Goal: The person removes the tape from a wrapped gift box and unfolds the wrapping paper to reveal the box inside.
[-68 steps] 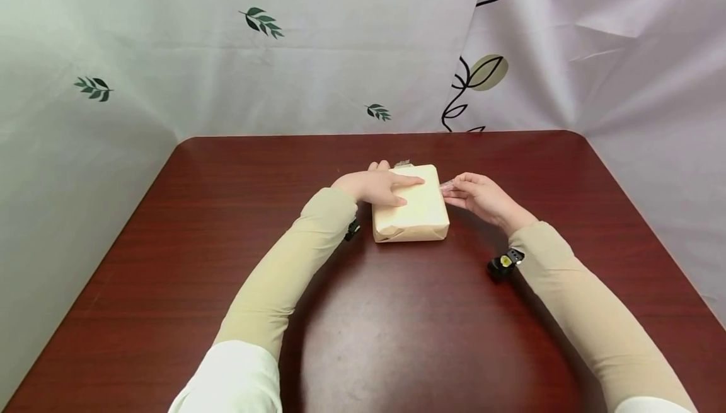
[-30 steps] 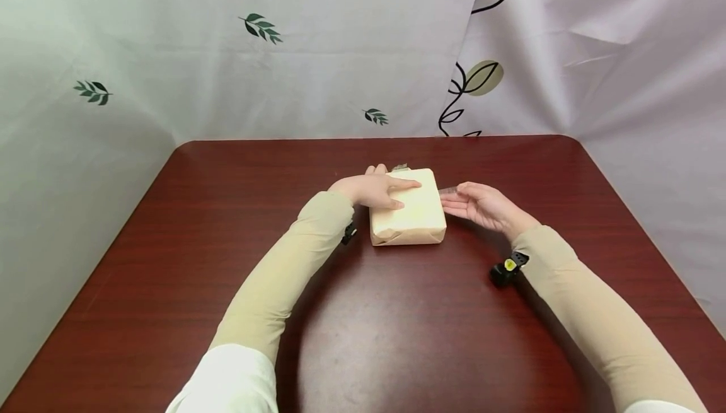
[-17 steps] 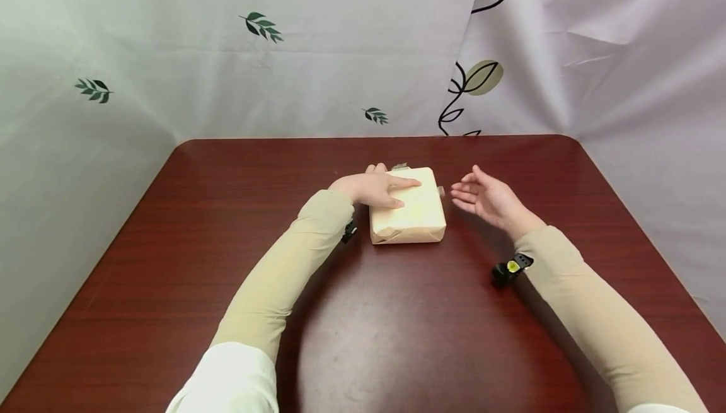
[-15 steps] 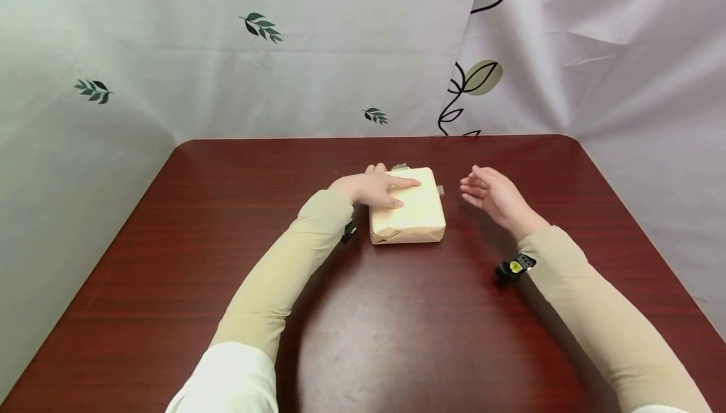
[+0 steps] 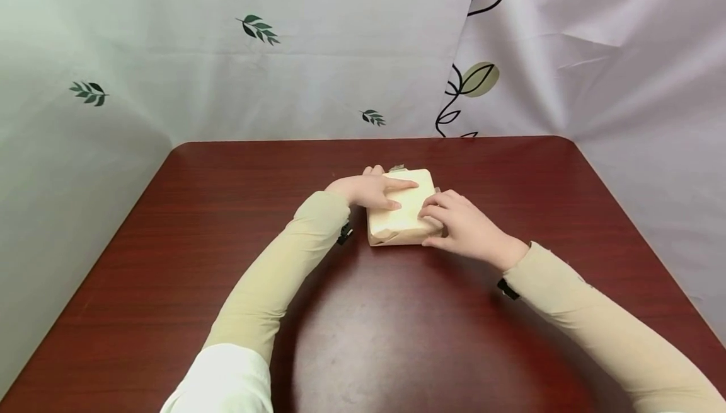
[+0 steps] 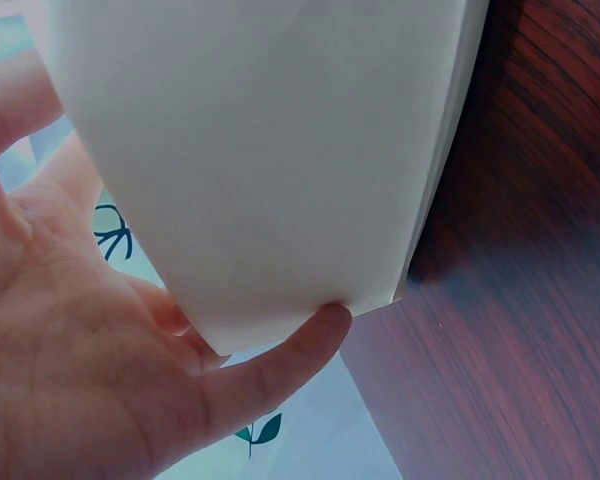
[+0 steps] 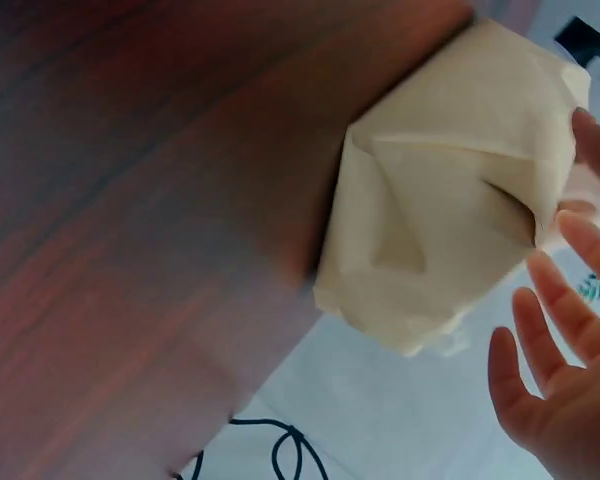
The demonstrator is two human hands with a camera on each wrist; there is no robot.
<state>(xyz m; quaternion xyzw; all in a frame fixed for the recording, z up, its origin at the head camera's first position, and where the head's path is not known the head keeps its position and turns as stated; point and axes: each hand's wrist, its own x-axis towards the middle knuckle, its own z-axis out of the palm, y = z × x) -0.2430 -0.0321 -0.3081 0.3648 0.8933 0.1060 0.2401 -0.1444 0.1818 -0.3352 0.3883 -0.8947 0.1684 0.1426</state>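
Observation:
A box-shaped package in cream paper (image 5: 404, 221) lies on the table. My left hand (image 5: 365, 191) rests over its left side, thumb and forefinger stretched across the top. The left wrist view shows a straight finger (image 6: 290, 360) touching the package's end. My right hand (image 5: 465, 224) is at the near right corner, fingers spread and lightly bent over the edge. Folded paper with a raised flap (image 7: 505, 205) faces the right wrist camera. Clear tape (image 5: 397, 168) sticks out at the far edge, and another tape piece (image 5: 437, 190) shows at the right side.
The dark red wooden table (image 5: 238, 224) extends around the package. A pale curtain with leaf prints (image 5: 317, 53) hangs behind it and along both sides. Each wrist wears a black camera strap (image 5: 508, 289).
My right hand pinched the tape at the right side, let it go and drew back. It has now moved over the package's near right corner. The left hand has stayed on top.

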